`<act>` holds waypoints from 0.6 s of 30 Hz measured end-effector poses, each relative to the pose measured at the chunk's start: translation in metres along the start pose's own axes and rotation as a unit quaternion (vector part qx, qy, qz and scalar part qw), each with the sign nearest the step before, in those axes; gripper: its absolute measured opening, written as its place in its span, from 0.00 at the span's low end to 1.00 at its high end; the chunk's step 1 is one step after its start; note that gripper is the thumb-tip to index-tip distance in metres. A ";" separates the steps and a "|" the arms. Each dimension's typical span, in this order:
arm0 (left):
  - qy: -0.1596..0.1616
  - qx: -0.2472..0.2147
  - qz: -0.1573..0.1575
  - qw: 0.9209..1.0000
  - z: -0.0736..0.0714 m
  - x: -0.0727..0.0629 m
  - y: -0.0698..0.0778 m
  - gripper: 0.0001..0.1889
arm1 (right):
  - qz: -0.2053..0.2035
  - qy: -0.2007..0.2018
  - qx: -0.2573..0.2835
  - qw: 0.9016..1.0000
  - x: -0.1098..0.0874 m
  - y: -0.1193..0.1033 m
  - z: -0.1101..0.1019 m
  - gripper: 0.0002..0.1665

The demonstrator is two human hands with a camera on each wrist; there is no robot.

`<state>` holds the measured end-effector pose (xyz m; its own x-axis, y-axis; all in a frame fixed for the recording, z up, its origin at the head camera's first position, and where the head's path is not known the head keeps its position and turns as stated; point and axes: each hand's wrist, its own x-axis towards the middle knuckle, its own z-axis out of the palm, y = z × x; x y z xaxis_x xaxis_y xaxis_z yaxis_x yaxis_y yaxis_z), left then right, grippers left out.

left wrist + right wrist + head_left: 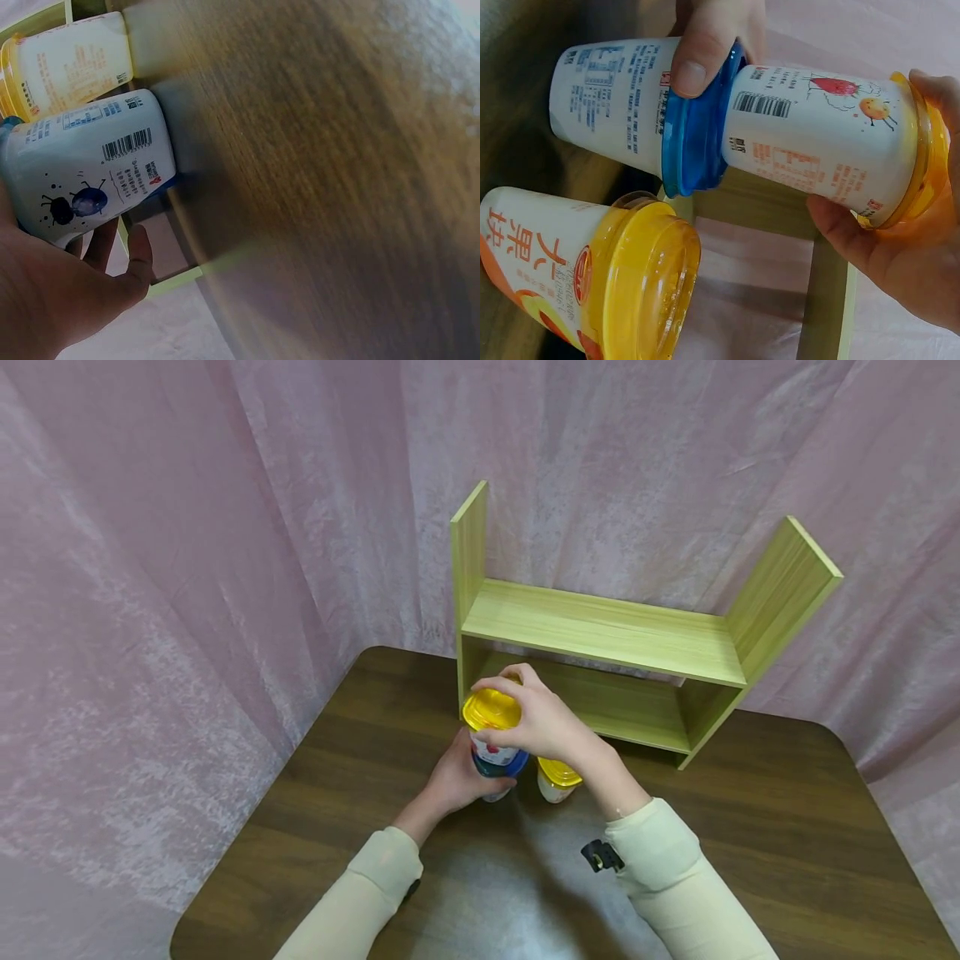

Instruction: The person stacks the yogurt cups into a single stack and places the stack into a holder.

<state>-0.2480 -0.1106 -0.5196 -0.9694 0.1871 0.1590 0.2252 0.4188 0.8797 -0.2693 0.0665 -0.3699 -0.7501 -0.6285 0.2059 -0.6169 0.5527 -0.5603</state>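
the right grip [536, 718] is curled round the top of a yellow-lidded cup [810, 135], fingers and thumb spread about its lid. directly under that grip, the cup's base meets the blue lid [697, 127] of a blue-lidded cup [611, 109]. the left grip [457, 772], lower and to the side, holds this lower cup near its rim, the thumb over the lid's edge.

what could go wrong: if the right grip lets go while the upper base sits off-centre, that cup could slide or topple; whether it bears its full weight there, i cannot tell. the left thumb might catch under the base and tilt it, and a push from above could shift the lower cup if the left grip is loose. the right forearm, close above the second yellow-lidded cup [557, 793], might knock it as it pulls away.

all three containers are upright and lidded, the second yellow-lidded one on the table [337, 760] just beside the left grip's cup. printed walls hide what they contain; the second one's label shows fruit. beyond both grips is a two-tier wooden shelf [615, 631].
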 end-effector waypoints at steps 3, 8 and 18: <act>-0.001 0.011 0.001 1.000 0.000 0.001 0.000 0.51 | -0.013 -0.013 0.007 1.000 0.001 0.002 -0.001 0.33; -0.001 0.019 0.011 1.000 0.000 0.002 -0.002 0.51 | -0.028 -0.042 -0.002 0.999 0.003 0.000 -0.005 0.34; -0.002 0.007 0.007 1.000 0.000 0.000 -0.004 0.51 | -0.050 -0.046 -0.034 0.997 0.004 -0.003 -0.006 0.30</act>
<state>-0.2490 -0.1121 -0.5229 -0.9657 0.1969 0.1694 0.2401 0.4279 0.8714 -0.2721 0.0657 -0.3626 -0.6617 -0.7275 0.1814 -0.7041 0.5198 -0.4838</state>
